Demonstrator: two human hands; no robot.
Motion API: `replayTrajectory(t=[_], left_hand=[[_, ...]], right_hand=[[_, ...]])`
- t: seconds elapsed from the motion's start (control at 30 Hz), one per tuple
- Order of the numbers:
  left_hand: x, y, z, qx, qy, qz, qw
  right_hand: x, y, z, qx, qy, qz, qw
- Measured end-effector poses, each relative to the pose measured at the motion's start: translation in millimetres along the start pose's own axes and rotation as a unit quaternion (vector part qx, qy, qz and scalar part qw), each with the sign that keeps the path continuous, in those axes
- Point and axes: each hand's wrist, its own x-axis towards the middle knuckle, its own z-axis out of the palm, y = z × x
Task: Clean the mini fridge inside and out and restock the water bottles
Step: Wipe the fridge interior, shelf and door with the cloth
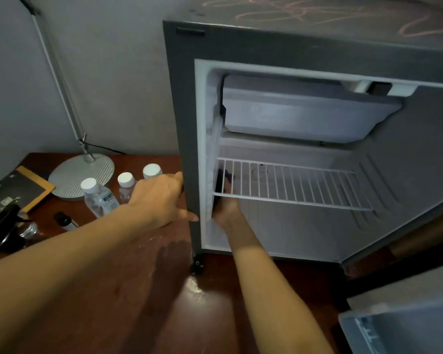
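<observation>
Grey wall (100, 72), dark red-brown wooden surface (138, 290), round-based lamp (81, 175)

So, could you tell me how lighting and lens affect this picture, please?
Head view: dim overall; the wide lens bows the fridge; glare on the table by its foot; the right hand is shaded inside, beside the shelf, so what it holds is unclear.
</observation>
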Motion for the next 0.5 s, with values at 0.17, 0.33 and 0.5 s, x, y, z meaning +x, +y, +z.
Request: replayTrajectory(t=[0.17, 0.33, 0.5], left_hand=[[0, 4, -1, 0.021, -0.008, 0.010, 1.000], [1, 1, 4, 0.011, 0.000, 0.011, 1.000], [1, -2, 7, 0.011, 0.000, 0.009, 1.000]], right_hand=[[-70, 39, -8, 0.060, 0.006, -0.033, 0.998], [-57, 43, -16, 0.003, 0.018, -0.055, 0.998], [-22, 7, -24, -0.165, 0.053, -0.103, 0.979]])
